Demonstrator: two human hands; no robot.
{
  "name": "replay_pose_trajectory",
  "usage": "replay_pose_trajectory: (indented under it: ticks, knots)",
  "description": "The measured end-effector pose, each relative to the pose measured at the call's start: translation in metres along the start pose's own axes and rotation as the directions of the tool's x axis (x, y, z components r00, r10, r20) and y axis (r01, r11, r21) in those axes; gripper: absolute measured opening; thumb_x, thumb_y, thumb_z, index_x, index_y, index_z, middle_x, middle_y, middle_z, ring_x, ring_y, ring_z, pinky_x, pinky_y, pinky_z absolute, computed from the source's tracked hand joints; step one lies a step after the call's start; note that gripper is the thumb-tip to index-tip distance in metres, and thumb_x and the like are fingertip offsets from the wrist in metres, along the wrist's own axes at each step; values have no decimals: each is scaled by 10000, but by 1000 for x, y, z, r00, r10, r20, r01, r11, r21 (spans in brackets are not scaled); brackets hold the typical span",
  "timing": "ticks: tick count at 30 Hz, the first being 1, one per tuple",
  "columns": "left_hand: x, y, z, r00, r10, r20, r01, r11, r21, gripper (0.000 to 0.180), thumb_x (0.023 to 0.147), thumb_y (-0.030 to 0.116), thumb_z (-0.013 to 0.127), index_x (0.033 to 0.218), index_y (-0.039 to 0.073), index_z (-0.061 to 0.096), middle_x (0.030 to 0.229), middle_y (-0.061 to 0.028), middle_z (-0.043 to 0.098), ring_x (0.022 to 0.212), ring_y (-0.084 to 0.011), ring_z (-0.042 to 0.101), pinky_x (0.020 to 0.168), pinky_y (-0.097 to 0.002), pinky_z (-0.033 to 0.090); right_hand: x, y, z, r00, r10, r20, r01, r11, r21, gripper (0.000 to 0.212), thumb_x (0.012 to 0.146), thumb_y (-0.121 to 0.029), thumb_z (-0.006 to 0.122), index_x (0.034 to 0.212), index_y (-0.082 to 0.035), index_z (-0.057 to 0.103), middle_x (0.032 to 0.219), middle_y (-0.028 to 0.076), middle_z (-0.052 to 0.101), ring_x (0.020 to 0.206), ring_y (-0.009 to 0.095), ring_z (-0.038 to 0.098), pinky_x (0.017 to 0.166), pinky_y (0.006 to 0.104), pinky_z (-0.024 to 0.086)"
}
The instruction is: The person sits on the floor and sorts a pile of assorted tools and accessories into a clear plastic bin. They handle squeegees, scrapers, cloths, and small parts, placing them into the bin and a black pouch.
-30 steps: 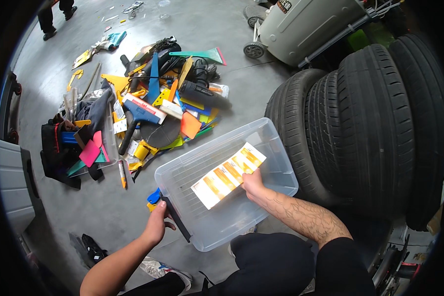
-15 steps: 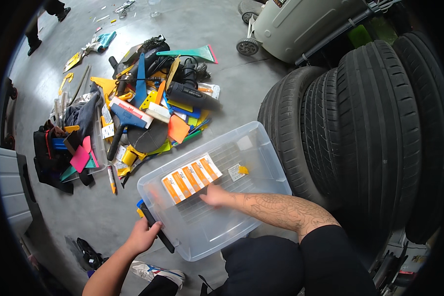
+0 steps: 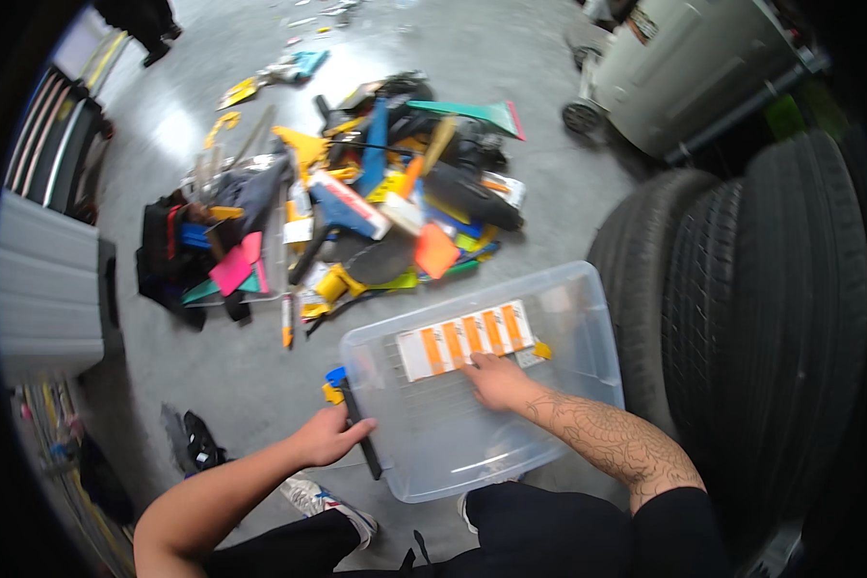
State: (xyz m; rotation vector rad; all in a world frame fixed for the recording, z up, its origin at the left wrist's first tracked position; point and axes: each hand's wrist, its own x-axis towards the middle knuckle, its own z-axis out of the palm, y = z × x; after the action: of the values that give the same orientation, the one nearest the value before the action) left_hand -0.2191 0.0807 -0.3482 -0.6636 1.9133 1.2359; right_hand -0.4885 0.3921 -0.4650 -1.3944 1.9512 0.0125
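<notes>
Holds the tub (image 3: 443, 433) by its black handle (image 3: 370, 455) with the left hand (image 3: 331, 436), clamped there with the thumb laid across the top. Reaches into the tub with the right hand (image 3: 500, 383), touching the near edge of the strip (image 3: 460, 339) with extended fingertips; impossible to say from this angle whether pinching it or merely pressing. As for progress, has the strip already inside the tub, toward the far wall, flat or leaning a little, so seemingly as good as set down, though not yet let go of. Has little else visible in there: just a yellow bit (image 3: 543, 351) and a pale label (image 3: 528, 358) at the strip's right end. Has the heap of tools (image 3: 433, 193) lying outside on the floor (image 3: 568, 212), beyond the tub's far rim, touched by neither hand; no way to judge how much of it to count as left. Now for writing: on the strip, five orange bands on white with dark print, too small to read. On a blue scraper (image 3: 342, 212) in the heap, a red-and-white marking, blurred past reading. On the grey cart (image 3: 703, 87) at upper right, a sticker (image 3: 643, 24), equally unclear.
</notes>
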Motion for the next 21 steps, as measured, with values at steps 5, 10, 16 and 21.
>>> replay_pose_trajectory:
  ticks: [5,10,16,21]
  knots:
    - [5,-58,-51,979,118,166,-117,993,-16,585,1202,589,572,1349,41,713,1195,-139,796,1070,-253,787,970,-436,628,-13,-54,-70,978,-201,-61,201,980,-3,536,1064,-247,745,1565,-89,640,1643,206,608,1423,407,671,1149,514,587]
    - [60,-125,-89,975,129,-179,-8,831,556,629,976,507,871,1451,137,688,1354,-164,761,1274,-379,733,1048,-510,612,-93,-136,-218,992,-127,-17,128,976,176,530,1125,-326,716,1584,-74,631,1623,205,644,1399,422,688,1144,504,590]
    - [131,-134,-8,898,363,-251,-94,712,696,574,922,319,882,1385,87,635,1375,-133,695,1351,-353,679,1027,-497,615,-157,-282,-322,992,6,-127,5,996,89,564,1065,-288,808,1567,-66,675,1592,199,688,1369,376,726,1159,481,589]
    - [144,-148,-18,915,292,-278,-84,813,576,319,972,171,743,1245,46,634,1266,-174,759,1190,-408,753,967,-504,628,-141,-317,-282,993,-87,85,59,955,291,588,1116,-377,756,1594,-57,634,1594,228,664,1365,398,712,1161,486,574]
